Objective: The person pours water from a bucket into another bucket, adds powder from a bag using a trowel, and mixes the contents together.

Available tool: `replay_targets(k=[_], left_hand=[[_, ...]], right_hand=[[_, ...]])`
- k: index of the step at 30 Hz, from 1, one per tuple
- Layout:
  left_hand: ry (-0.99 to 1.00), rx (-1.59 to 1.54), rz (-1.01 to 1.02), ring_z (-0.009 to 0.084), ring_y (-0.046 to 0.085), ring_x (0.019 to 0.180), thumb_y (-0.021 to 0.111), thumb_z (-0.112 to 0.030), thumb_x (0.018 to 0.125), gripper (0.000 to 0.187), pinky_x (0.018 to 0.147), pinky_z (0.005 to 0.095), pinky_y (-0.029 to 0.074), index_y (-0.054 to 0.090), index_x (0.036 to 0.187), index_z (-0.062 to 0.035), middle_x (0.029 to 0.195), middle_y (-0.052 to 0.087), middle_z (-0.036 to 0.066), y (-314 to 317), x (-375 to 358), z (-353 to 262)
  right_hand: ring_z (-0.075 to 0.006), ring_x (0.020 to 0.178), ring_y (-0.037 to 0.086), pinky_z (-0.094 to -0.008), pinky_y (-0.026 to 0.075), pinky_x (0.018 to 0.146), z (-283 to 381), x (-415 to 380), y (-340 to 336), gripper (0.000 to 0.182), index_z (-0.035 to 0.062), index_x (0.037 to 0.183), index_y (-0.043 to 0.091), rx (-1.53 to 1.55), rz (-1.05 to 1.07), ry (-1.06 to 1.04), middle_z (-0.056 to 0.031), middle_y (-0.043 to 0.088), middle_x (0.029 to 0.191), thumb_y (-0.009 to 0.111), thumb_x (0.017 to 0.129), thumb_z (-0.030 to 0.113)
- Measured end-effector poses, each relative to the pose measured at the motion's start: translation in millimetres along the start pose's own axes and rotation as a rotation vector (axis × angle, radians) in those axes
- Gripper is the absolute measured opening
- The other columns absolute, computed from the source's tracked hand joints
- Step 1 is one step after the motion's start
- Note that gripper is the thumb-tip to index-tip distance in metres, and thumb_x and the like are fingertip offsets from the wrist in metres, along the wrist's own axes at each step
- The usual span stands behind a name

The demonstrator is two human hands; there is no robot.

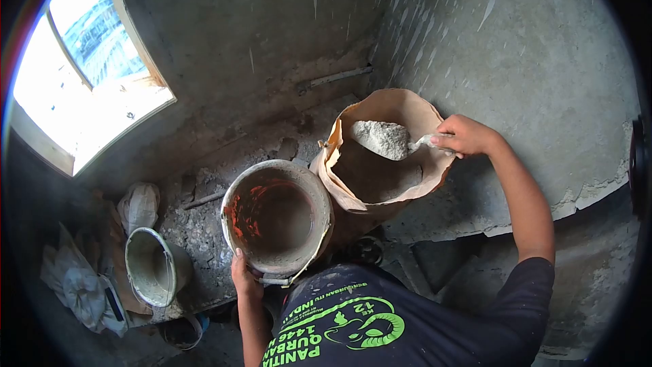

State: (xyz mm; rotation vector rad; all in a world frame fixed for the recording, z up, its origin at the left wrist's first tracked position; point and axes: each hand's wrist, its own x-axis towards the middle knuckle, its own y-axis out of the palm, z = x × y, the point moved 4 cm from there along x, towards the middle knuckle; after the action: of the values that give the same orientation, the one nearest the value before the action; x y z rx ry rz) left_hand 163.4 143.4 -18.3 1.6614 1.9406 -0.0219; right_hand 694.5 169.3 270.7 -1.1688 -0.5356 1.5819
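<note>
My right hand [463, 137] is closed round the pale handle of a trowel [422, 143]. On the trowel's blade sits a heap of light grey powder [382, 138], held over the mouth of an open brown paper sack [414, 105]. Left of the sack, and up against it, stands a round bucket [231, 197] with reddish-orange smears on its inner wall. My left hand [246, 275] is at the bucket's lower left rim, near its handle, with its fingers bent against the outside.
A second, smaller bucket [178, 268] stands at the left, beside crumpled white sacks [81, 285]. Rubble [207, 231] covers the ledge. Bare walls [530, 81] rise behind and to the right, with a bright window [102, 47] at upper left.
</note>
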Motion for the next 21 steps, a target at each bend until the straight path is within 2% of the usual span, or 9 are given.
replay_targets(k=[7,9,11,13,15,16,17,19,21], left_hand=[[-0.018,-0.087,-0.032,0.0047,0.043,0.052,0.055,-0.049,0.104,0.039,0.046,0.0215,0.032,0.061,0.111,-0.0107,0.078,0.056,-0.003,12,-4,-4],[-0.042,-0.046,-0.037,0.0044,0.04,0.053,0.056,-0.048,0.104,0.038,0.046,0.0228,0.03,0.062,0.113,-0.0113,0.075,0.051,-0.005,1,1,5],[-0.061,-0.034,-0.022,0.0048,0.042,0.054,0.056,-0.047,0.104,0.04,0.047,0.0227,0.032,0.061,0.117,-0.0101,0.079,0.055,-0.005,1,-1,2],[-0.08,-0.084,-0.037,0.0058,0.048,0.057,0.055,-0.045,0.104,0.04,0.048,0.0216,0.037,0.06,0.124,-0.0102,0.092,0.063,-0.002,11,-8,-7],[-0.086,-0.065,0.013,0.0037,0.047,0.058,0.055,-0.044,0.104,0.032,0.045,0.0198,0.033,0.06,0.114,-0.0139,0.089,0.06,-0.004,6,-5,-3],[-0.076,-0.056,0.011,0.0036,0.046,0.058,0.055,-0.043,0.104,0.033,0.046,0.0198,0.033,0.059,0.117,-0.0134,0.089,0.06,-0.004,7,-6,-6],[-0.088,-0.071,-0.029,0.0034,0.045,0.057,0.055,-0.043,0.104,0.034,0.047,0.0199,0.033,0.059,0.119,-0.0131,0.089,0.059,-0.004,12,-9,-8],[-0.076,-0.068,0.047,0.0032,0.045,0.057,0.054,-0.043,0.104,0.034,0.047,0.0198,0.033,0.059,0.12,-0.0132,0.089,0.059,-0.004,8,-5,-5],[-0.078,-0.069,0.014,0.0023,0.044,0.056,0.054,-0.044,0.105,0.035,0.045,0.0182,0.033,0.059,0.121,-0.013,0.088,0.059,-0.004,9,-6,-5]], right_hand=[[-0.0072,0.049,0.051,-0.0271,0.042,0.047,29,-23,-15,0.043,0.0031,0.076,0.063,0.106,0.025,-0.068,0.0019,0.056,0.061,0.061,0.102,0.037],[-0.0073,0.049,0.05,-0.0271,0.042,0.047,46,-22,-11,0.042,0.0033,0.076,0.063,0.142,0.063,-0.118,0.0019,0.055,0.061,0.061,0.102,0.036],[-0.0071,0.054,0.052,-0.0268,0.043,0.049,67,-18,0,0.041,0.0022,0.08,0.065,0.219,0.139,-0.182,0.001,0.057,0.065,0.061,0.102,0.036],[-0.007,0.062,0.056,-0.026,0.045,0.052,88,-10,21,0.038,-0.0008,0.09,0.068,0.239,0.166,-0.247,-0.0002,0.06,0.071,0.062,0.102,0.035],[-0.0075,0.06,0.056,-0.0264,0.046,0.052,104,-1,52,0.037,-0.0011,0.093,0.069,0.274,0.244,-0.196,-0.0006,0.06,0.071,0.062,0.102,0.034],[-0.0074,0.059,0.057,-0.0268,0.047,0.053,118,-1,69,0.038,-0.0008,0.094,0.069,0.278,0.287,-0.107,-0.0009,0.061,0.073,0.061,0.103,0.035],[-0.0076,0.058,0.058,-0.0267,0.048,0.052,117,10,94,0.039,-0.0007,0.094,0.069,0.303,0.311,-0.21,-0.0011,0.062,0.072,0.061,0.103,0.036],[-0.0077,0.057,0.059,-0.0268,0.049,0.051,134,18,133,0.039,-0.0004,0.094,0.068,0.333,0.343,-0.202,-0.0011,0.062,0.07,0.06,0.104,0.037],[-0.0087,0.057,0.06,-0.0275,0.05,0.05,144,24,170,0.039,-0.0004,0.095,0.067,0.379,0.398,-0.024,-0.0022,0.064,0.072,0.059,0.103,0.037]])
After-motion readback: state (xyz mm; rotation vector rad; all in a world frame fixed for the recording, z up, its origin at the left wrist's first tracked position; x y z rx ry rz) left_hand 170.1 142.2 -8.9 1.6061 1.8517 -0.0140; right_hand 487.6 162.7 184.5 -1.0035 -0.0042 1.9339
